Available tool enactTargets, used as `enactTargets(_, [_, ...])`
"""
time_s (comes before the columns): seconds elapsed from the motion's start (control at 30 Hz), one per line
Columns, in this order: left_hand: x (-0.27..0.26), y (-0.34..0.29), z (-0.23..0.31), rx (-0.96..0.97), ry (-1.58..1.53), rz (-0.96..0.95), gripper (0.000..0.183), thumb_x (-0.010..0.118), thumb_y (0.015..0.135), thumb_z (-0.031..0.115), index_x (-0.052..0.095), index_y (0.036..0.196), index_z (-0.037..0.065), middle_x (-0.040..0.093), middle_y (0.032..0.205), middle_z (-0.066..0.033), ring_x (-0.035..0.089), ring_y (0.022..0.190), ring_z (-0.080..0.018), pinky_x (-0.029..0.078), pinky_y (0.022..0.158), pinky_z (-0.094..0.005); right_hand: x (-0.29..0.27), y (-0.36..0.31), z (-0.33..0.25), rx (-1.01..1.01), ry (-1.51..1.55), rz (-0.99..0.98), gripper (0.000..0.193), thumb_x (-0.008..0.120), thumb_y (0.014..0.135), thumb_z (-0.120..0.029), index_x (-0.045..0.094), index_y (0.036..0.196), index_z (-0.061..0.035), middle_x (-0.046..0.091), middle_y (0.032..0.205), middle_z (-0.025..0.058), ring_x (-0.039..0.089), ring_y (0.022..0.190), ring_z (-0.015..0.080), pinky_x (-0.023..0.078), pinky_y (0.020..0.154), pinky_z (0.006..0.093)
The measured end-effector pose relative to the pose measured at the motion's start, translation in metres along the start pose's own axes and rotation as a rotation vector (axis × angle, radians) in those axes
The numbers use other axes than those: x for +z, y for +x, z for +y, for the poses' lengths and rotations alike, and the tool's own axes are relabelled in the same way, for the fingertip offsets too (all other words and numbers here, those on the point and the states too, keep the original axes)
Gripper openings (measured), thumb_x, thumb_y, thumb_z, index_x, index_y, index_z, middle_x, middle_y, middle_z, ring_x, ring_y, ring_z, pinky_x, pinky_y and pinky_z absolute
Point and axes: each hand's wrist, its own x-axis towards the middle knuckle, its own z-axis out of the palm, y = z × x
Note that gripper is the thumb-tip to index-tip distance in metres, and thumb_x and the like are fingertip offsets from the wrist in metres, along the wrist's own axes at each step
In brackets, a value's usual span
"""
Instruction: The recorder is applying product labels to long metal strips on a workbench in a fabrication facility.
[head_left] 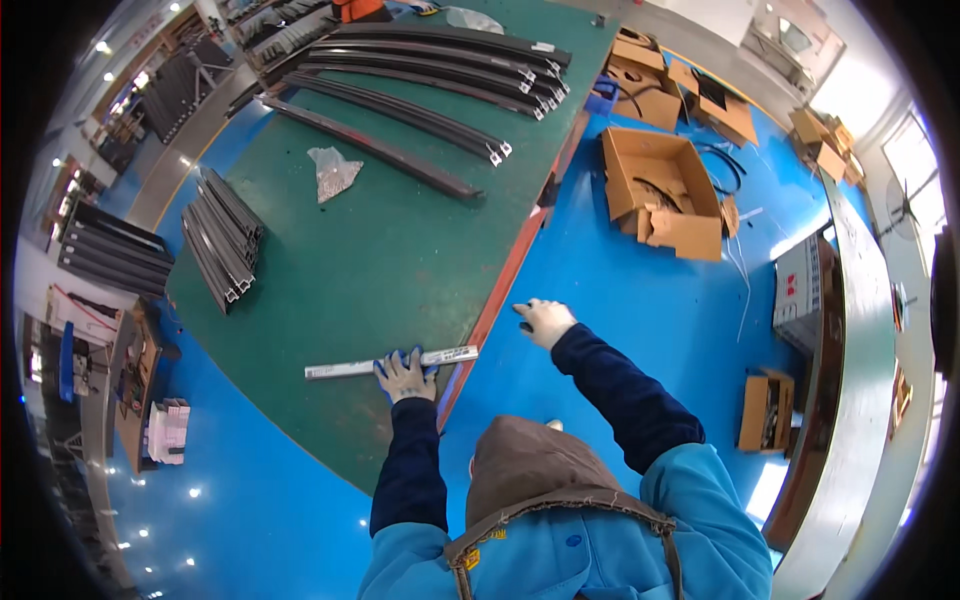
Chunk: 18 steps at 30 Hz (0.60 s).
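Observation:
My left hand [405, 378], in a pale glove with blue fingertips, lies across a narrow silver-white bar [335, 371] on the green tabletop [400, 260]. Its fingers are spread and reach over the bar to the far side. The bar's right end meets the table's reddish edge [497, 290]. Beyond that edge, over the blue floor, my right hand [548, 322] is raised in a white glove. Its fingers point left and stand slightly apart, with nothing visible in them.
Long dark profiles [430, 60] lie across the table's far end; a shorter bundle [222, 235] sits at its left. A clear plastic bag [333, 173] of small pieces rests between them. An opened cardboard box [665, 165] and black tubing [725, 165] are on the floor at right.

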Motion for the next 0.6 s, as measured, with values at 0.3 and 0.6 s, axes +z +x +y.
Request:
enactTargets(0.3, [0.035,0.069,0.088,-0.347,0.045,0.009,0.054,0.070,0.061,0.041,0.058,0.108,0.016,0.046,0.115,-0.0172,0.042,0.108,-0.0368,0.021,0.103,-0.0605,-0.069,0.131,0.149,0.173,0.129,0.100,0.043,0.062,0.078,-0.027,0.056,0.119,-0.0151,0.058,0.103,0.0107,0.061,0.084,0.0320,0.050,0.073,0.0396])
enactTargets(0.6, [0.018,0.090,0.101,-0.352,0.025,0.099,0.052,0.067,0.060,0.043,0.058,0.102,0.014,0.048,0.107,-0.0163,0.045,0.101,-0.0371,0.026,0.101,-0.0581,-0.112,0.283,0.241,0.155,0.207,0.145,0.042,0.064,0.073,-0.027,0.060,0.112,-0.0117,0.060,0.102,0.0118,0.060,0.086,0.0327,0.049,0.075,0.0380])
